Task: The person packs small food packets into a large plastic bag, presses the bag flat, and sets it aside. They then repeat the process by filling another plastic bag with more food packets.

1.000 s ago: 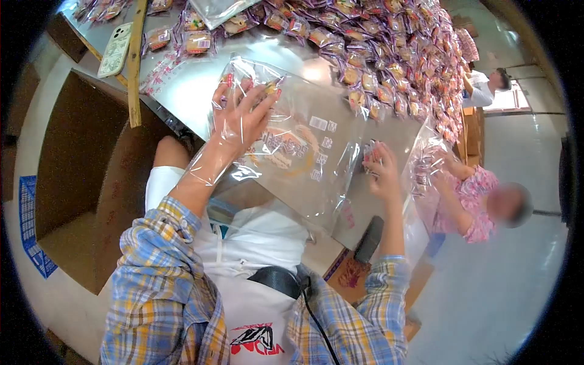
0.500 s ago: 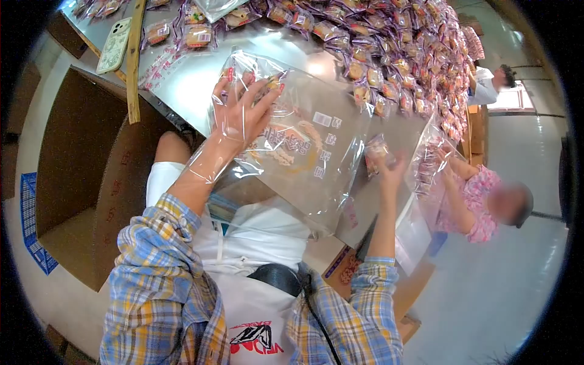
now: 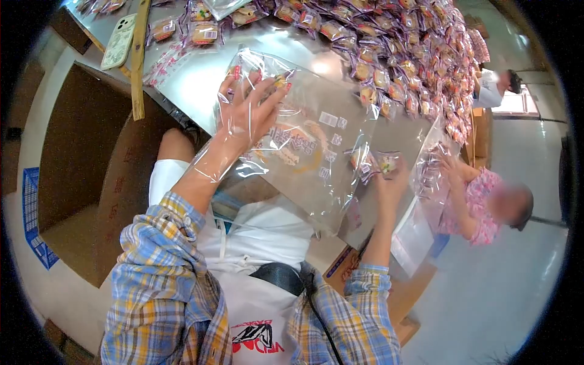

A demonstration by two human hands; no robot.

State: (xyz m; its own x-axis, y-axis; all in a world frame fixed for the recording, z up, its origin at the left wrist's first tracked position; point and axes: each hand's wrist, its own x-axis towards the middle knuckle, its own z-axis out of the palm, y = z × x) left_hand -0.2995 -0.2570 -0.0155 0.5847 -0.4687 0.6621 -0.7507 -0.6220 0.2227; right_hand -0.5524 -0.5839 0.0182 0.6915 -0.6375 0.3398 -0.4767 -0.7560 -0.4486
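My left hand [image 3: 252,112] reaches inside a large clear plastic bag [image 3: 304,176] with printed lettering, forearm included. Its fingers are spread, and parts of small wrapped pieces [image 3: 281,80] show by the fingertips. The bag lies across the table's near edge and hangs over my lap. At the right, my right hand [image 3: 392,185] pinches a small wrapped cake [image 3: 388,163] in clear and purple film. A second wrapped cake [image 3: 363,163] sits just left of it, close to the bag's side.
A big heap of wrapped cakes [image 3: 395,61] covers the far side of the metal table [image 3: 188,82]. A phone [image 3: 120,41] lies by a wooden strip [image 3: 139,61]. An open cardboard box [image 3: 73,182] stands left. A person in pink [image 3: 480,207] handles another filled bag [image 3: 433,170] at right.
My right hand has closed on a wrapped cake, and two cakes now show beside it where one showed before. My left hand stays inside the bag, fingers spread.
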